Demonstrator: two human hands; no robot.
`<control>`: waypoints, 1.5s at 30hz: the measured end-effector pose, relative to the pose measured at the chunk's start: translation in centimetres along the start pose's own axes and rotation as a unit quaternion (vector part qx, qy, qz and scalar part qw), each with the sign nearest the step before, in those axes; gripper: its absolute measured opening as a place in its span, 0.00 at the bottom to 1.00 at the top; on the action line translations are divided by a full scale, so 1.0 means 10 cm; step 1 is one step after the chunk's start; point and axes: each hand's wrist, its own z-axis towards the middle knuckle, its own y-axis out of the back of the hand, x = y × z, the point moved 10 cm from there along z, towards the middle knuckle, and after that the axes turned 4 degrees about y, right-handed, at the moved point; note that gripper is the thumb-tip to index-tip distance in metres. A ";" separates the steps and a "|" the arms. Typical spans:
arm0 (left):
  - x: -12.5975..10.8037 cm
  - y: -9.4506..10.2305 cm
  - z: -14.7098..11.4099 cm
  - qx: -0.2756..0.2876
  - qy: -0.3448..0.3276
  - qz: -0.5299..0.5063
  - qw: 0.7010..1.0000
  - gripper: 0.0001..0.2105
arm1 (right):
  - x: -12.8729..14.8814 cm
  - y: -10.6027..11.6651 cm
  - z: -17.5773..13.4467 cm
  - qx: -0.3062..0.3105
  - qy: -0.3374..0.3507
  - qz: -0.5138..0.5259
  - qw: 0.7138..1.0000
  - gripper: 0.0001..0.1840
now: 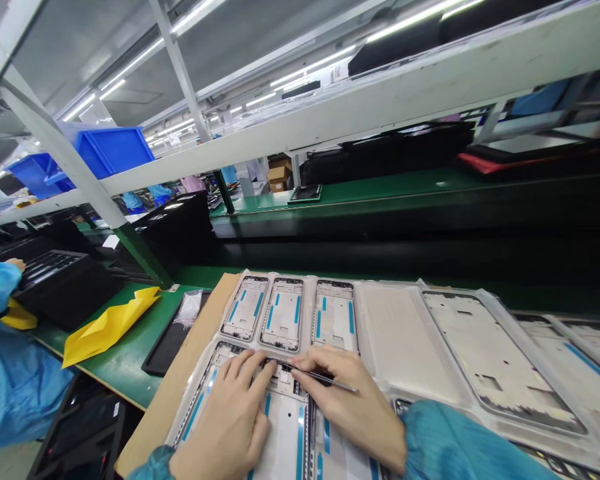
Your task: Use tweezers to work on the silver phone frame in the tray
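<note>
Both hands work at the near edge of the clear blister tray: left hand lies flat on the phone mid-frame, fingers spread and pressing its top edge; right hand has its fingers pinching slim tweezers, tip at that frame's upper rim. By my judgement, work is mid-tray: three frames in the far row carry blue strips, while one pocket beside them shows none. Open room is tight: a second tray adjoins on the right, cardboard underlies on the left, and the green worktop holds a yellow bag.
</note>
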 end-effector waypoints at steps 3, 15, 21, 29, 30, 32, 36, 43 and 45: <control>-0.02 0.00 0.00 0.003 0.004 0.010 1.000 0.31 | 0.05 0.03 -0.01 -0.010 0.019 -0.010 1.000 0.09; -0.05 0.05 -0.02 -0.037 -0.020 0.014 0.999 0.30 | 0.08 0.02 -0.03 -0.011 0.047 -0.015 0.999 0.09; -0.05 0.06 -0.03 -0.049 -0.019 0.004 0.999 0.30 | 0.07 0.00 -0.02 -0.008 0.045 -0.009 0.999 0.08; -0.05 0.07 -0.01 -0.053 -0.023 0.003 0.998 0.29 | 0.03 -0.01 0.00 0.001 0.027 0.002 1.000 0.08; -0.05 0.08 -0.01 -0.056 -0.024 0.004 0.998 0.29 | 0.04 -0.02 0.00 0.001 0.032 -0.002 0.999 0.08; -0.05 0.09 -0.01 -0.062 -0.028 0.007 0.998 0.29 | 0.09 -0.03 -0.01 0.005 0.055 -0.012 0.998 0.09; -0.06 0.08 -0.03 -0.066 -0.028 0.006 0.997 0.29 | 0.10 -0.05 -0.01 0.015 0.064 -0.011 0.998 0.10; -0.03 0.08 -0.03 -0.068 -0.020 -0.005 0.997 0.29 | -0.07 -0.02 0.03 0.021 -0.022 0.032 0.999 0.11; -0.04 0.08 -0.03 -0.066 -0.020 -0.004 0.998 0.28 | -0.05 -0.01 0.03 0.021 -0.018 0.016 0.999 0.10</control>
